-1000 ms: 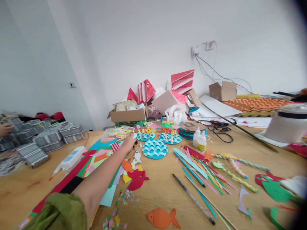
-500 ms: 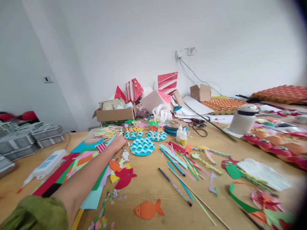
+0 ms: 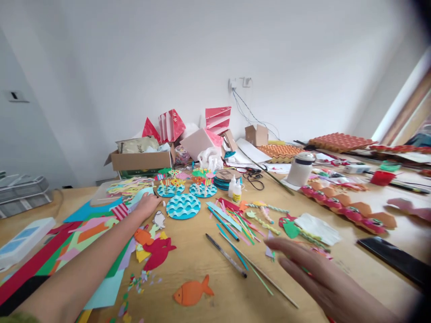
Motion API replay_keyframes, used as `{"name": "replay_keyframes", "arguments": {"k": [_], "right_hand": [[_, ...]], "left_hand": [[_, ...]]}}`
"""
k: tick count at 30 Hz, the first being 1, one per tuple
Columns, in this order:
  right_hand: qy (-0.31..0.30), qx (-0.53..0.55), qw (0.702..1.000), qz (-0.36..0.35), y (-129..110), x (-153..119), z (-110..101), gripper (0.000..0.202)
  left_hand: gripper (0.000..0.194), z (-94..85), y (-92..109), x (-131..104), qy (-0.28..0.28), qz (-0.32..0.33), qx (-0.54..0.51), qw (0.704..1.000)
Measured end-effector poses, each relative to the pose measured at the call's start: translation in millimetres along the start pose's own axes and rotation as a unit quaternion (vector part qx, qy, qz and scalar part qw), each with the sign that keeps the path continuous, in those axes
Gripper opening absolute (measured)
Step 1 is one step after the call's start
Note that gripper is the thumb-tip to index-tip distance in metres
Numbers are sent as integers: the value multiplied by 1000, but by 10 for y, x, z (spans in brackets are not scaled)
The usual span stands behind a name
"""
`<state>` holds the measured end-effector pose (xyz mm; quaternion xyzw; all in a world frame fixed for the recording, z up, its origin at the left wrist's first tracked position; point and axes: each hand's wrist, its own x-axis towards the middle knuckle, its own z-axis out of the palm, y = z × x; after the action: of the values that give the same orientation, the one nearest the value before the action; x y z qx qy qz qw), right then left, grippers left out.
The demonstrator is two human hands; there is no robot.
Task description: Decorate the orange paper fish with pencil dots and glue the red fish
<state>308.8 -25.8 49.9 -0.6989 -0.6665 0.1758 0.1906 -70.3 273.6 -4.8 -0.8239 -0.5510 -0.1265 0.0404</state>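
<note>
My left hand (image 3: 148, 205) reaches far over the paper pile, beside a light blue paper strip (image 3: 138, 196) and left of a round blue wavy-layered disc (image 3: 183, 207). Its fingers point away and are mostly hidden, so its grip does not show. My right hand (image 3: 310, 264) hovers over the right of the table, fingers stretched out and holding nothing. An orange paper fish (image 3: 193, 291) lies in front, with a black pen (image 3: 226, 255) beyond it. Red paper fish (image 3: 158, 254) and a small grey-white fish (image 3: 159, 220) lie near my left forearm.
Behind the disc stand decorated blue discs (image 3: 203, 190) and glue bottles (image 3: 236, 192). Paper strips (image 3: 235, 220) and a thin stick (image 3: 266, 278) lie mid-table. Rightward are a white lidded jar (image 3: 299, 170), a painted egg-carton strip (image 3: 346, 208) and a black phone (image 3: 393, 260). A cardboard box (image 3: 141, 161) stands behind.
The view has turned to the right. My right hand has come into view from the lower right. My left hand stays near the light blue paper and the disc.
</note>
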Motion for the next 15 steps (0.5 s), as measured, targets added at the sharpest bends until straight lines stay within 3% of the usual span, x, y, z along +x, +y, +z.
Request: {"name": "replay_keyframes", "arguments": {"k": [2,3,7,11,15], "right_hand": [[-32,-38,993,-103,-167,517,-34,56],[-54,-65,990,-114,-232,745,-6,59],[-72,-166,981,-76,-305,1367,252,55],[-68,-191,977,-69,-194,1627,467,48],[-64,-218,972,-64,-129,1702,559,49]], "left_hand": [[22,12,7,-17,-26,7,35,999],[25,17,11,-24,-34,7,50,998],[31,20,41,-46,-57,6,94,994],[32,0,67,-52,-71,9,120,990],[16,-24,60,-15,-81,5,132,988]]}}
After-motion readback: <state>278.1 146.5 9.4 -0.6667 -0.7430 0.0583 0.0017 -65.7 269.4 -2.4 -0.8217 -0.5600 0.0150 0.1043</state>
